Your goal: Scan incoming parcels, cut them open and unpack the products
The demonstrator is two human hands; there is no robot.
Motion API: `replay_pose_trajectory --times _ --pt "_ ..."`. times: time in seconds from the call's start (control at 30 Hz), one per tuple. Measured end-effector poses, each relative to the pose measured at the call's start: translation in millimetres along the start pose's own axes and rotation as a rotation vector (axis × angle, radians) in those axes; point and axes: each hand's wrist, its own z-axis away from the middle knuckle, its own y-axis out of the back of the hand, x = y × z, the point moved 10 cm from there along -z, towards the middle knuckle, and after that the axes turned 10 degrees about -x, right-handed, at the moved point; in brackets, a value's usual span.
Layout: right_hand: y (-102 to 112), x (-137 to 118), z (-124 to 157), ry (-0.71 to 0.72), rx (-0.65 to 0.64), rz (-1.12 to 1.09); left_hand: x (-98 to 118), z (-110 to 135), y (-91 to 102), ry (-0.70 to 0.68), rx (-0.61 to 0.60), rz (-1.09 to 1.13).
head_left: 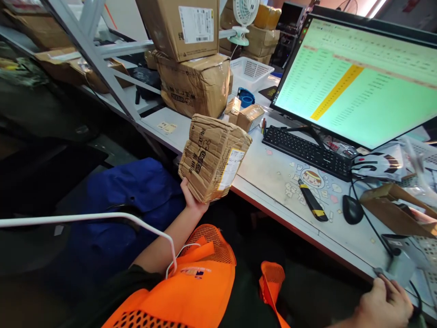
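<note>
My left hand grips a worn cardboard box from below. The box is tilted in the air by the desk's front edge, its taped sides creased and printed with dark lettering. A white shipping label is stuck on its right side. Low at the right, my right hand has its fingers curled closed; a small grey piece shows at the fingertips, too unclear to name. Just beyond that hand is a grey device with a cord, perhaps a handheld scanner.
On the desk lie a yellow-black utility knife, a mouse and a keyboard below a monitor. Stacked cartons, small boxes and a white basket stand behind. A metal frame post slants at left.
</note>
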Motion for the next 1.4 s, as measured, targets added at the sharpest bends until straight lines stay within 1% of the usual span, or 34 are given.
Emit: replay_pose_trajectory --times 0.07,0.1,0.17,0.23,0.33,0.47,0.53,0.63,0.77,0.83,0.93,1.0,1.07,1.23,1.33,1.4 --pt "10 -1 4 0.048 0.120 0.000 0 2 2.1 0.007 0.055 0.000" --pt "11 -1 5 0.066 0.143 0.005 -1 3 3.0 0.020 0.077 0.005" --pt "7 2 5 0.075 0.128 0.021 -2 5 2.0 0.053 0.078 0.015" --pt "5 3 5 0.073 0.126 0.023 0 5 1.5 0.056 0.063 0.002" --pt "2 1 7 0.072 0.126 0.006 7 1 3.0 -0.001 0.033 -0.059" --pt "-1 -1 9 0.057 0.125 -0.037 9 -9 0.5 -0.038 -0.084 -0.048" --pt "-2 1 10 0.051 0.126 -0.050 9 -13 3.5 -0.044 -0.100 -0.030" --pt "-2 3 10 0.085 0.143 -0.023 12 -17 5.8 -0.054 -0.112 -0.032" --pt "-5 10 9 0.153 0.151 0.013 16 -20 0.0 -0.029 -0.155 -0.036" --pt "-7 14 8 0.170 0.150 0.024 21 -22 0.9 -0.025 -0.138 -0.057" --pt "-8 19 7 0.171 0.142 0.031 34 -24 10.1 -0.058 -0.061 -0.097" --pt "-9 18 7 0.161 0.136 0.031 41 -24 16.3 -0.064 -0.021 -0.108" --pt "-8 14 9 0.157 0.139 0.033 46 -24 19.0 -0.059 -0.006 -0.110" --pt "-6 1 16 0.159 0.166 0.018 49 -20 17.9 -0.074 0.049 -0.125" --pt "-6 4 16 0.191 0.186 0.015 50 -18 14.7 -0.119 0.071 -0.160" --pt "-7 11 14 0.218 0.181 0.036 46 -19 10.8 -0.106 0.040 -0.175"
